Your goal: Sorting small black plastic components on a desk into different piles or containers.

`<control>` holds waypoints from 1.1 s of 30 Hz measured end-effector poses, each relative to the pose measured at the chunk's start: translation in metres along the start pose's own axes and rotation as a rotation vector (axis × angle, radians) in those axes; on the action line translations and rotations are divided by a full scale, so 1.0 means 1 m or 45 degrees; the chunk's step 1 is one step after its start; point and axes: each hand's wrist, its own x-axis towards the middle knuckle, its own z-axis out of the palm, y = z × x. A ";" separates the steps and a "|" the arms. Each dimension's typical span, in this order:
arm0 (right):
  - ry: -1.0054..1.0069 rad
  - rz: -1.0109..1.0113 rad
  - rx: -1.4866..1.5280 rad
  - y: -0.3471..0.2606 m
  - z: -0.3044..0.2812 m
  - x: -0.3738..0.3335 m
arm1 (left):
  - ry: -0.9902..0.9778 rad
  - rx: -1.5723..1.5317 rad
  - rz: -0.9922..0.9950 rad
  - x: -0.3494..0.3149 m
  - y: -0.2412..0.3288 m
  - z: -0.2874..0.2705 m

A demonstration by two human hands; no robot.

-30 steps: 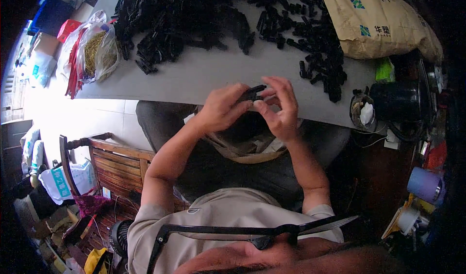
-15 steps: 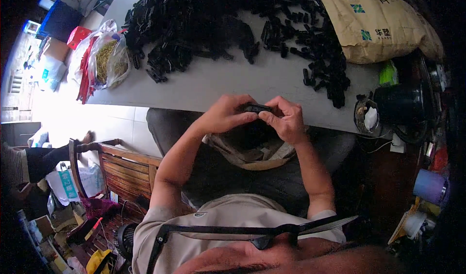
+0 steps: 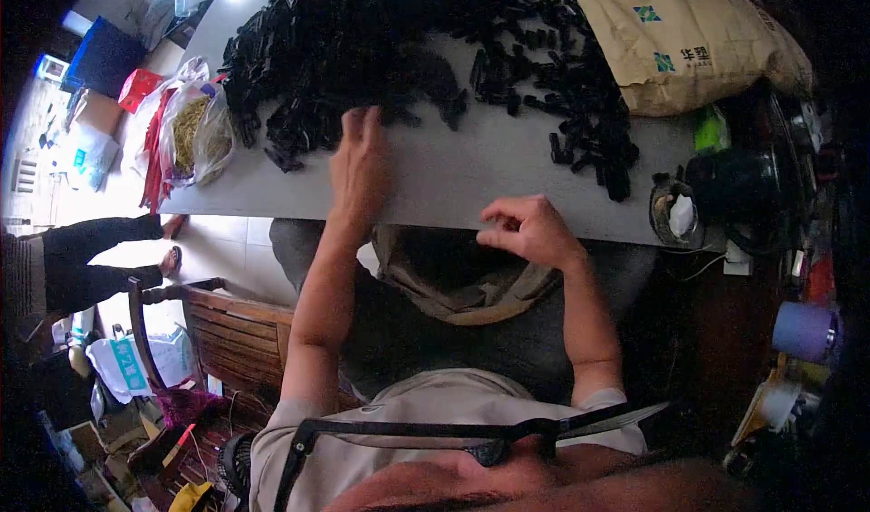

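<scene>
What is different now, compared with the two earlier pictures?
The left hand has let go and reached forward to the pile of black parts. The right hand stays at the table edge; the small black part seen between the hands earlier is not visible. The sack is unmoved.

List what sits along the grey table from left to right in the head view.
Clear plastic bags → big pile of black plastic parts → left hand reaching to the pile → smaller scatter of black parts → tan paper sack
</scene>
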 end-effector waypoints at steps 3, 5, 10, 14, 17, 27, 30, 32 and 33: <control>0.589 0.078 -0.182 0.013 -0.002 -0.003 | 0.046 0.202 -0.086 0.008 0.001 0.006; 1.155 0.372 -0.660 0.022 -0.010 0.000 | 0.000 0.283 -0.114 0.009 0.003 0.008; 1.261 0.490 -0.879 0.037 -0.018 0.009 | 0.127 0.380 0.199 -0.004 -0.002 0.009; 1.120 0.463 -0.872 0.034 -0.019 0.012 | 0.032 0.353 0.226 -0.019 0.012 0.006; 1.130 0.224 -0.963 0.041 -0.013 0.013 | 0.091 0.249 0.333 -0.026 0.021 0.009; 0.819 0.218 -0.800 0.016 -0.004 0.008 | -0.220 -0.674 0.100 -0.035 0.046 0.011; 0.970 -0.059 -0.589 0.025 0.000 0.007 | -0.300 -0.778 -0.039 -0.039 0.044 0.013; 0.947 -0.206 -0.293 0.024 0.003 0.005 | -0.321 -0.799 -0.108 -0.039 0.053 0.010; 0.943 -0.204 -0.291 0.022 0.007 0.004 | -0.311 -0.874 -0.123 -0.040 0.058 0.008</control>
